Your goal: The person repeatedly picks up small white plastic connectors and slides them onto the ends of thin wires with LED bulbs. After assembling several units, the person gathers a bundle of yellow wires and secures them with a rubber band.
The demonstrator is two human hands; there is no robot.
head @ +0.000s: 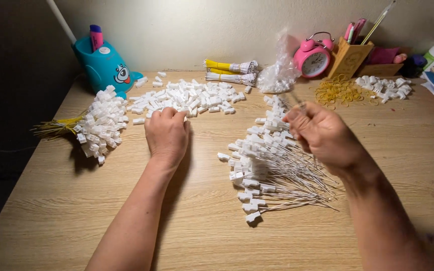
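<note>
Reaching palm-down, the left hand (167,134) curls its fingers onto the pile of loose white clips (187,98) at the back of the tabletop (76,211). The right hand (322,133) pinches thin white wires (297,103), blurred, above a fanned heap of clipped wires (267,170). A finished yellow-wired bundle (96,123) lies left.

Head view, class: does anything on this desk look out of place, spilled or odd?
Nothing looks damaged. The yellow rubber bands lie scattered loose beside the wooden pen holder, like a small spill. The left hand rests at the loose white connectors; the right hand pinches a thin white wire.
</note>
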